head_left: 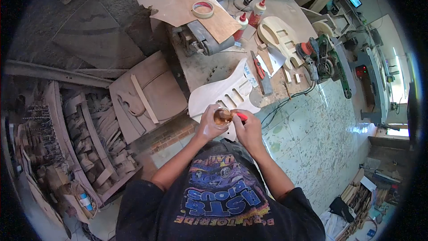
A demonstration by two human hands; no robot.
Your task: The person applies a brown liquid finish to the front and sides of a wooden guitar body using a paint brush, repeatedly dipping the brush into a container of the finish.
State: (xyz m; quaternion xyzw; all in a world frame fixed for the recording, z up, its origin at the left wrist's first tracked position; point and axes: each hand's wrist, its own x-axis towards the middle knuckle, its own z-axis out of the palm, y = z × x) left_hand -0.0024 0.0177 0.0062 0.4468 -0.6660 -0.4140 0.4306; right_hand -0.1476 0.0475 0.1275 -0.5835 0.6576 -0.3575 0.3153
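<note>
My left hand (211, 125) grips a small round cup (223, 116) with brown material inside, at the lower middle of the view. At the cup's right side my right hand (246, 129) is closed on a red-handled tool (240, 115); the tool's tip, in or at the cup, is too small to make out. Just beyond both hands lies a pale wooden guitar body (204, 97) with cut-out slots, partly hidden by them. Farther right on the worktable are a red and grey hand tool (260, 68) and a thin grey strip (267, 87).
The dusty worktable (187, 51) holds two glue bottles (257, 14), a tape roll (203, 10), another guitar body (272, 35) and an orange-topped sander (306, 49). Wood offcuts (93, 147) fill a rack at left. A green machine (347, 90) and a tiled floor (303, 134) are at right.
</note>
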